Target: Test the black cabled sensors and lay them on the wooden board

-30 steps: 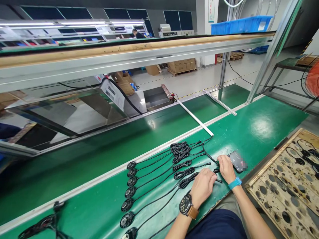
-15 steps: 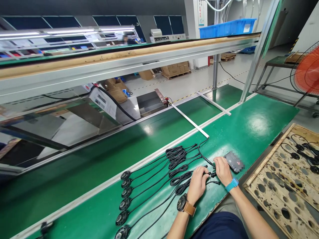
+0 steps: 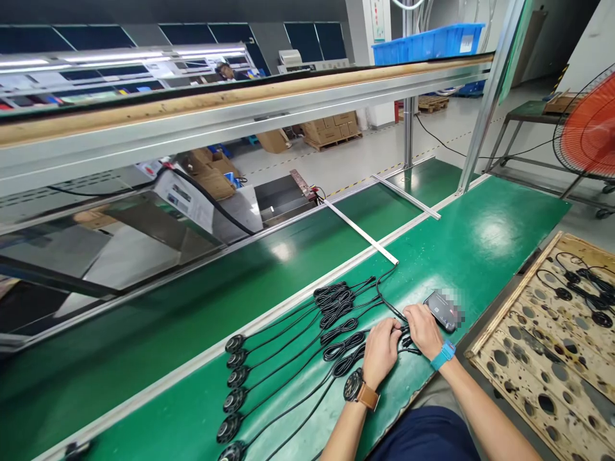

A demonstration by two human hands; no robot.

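My left hand (image 3: 382, 349), with a brown-strapped watch on its wrist, is closed in a pinch on the end of a black cable. Close beside it, my right hand (image 3: 423, 330), wearing a blue wristband, pinches the plug end of a black lead (image 3: 384, 296) that runs from the white bar. The fingers partly hide both plugs, so whether they are joined I cannot tell. Several coiled black cables (image 3: 336, 304) lie to the left, each leading to a round black disc-shaped unit (image 3: 234, 400). A loose cable end (image 3: 410, 350) lies just below the hands.
A dark phone-like device (image 3: 442, 310) lies beyond my right hand on the green bench (image 3: 485, 237). A white bar (image 3: 360, 230) crosses the back strip. At right are a holed wooden board (image 3: 542, 358) with more cables and an orange fan (image 3: 589, 128). A rail shelf (image 3: 250, 112) spans above.
My hands have come closer together, the right one moving left with the lead toward the cable in my left hand. The whole view has shifted slightly.
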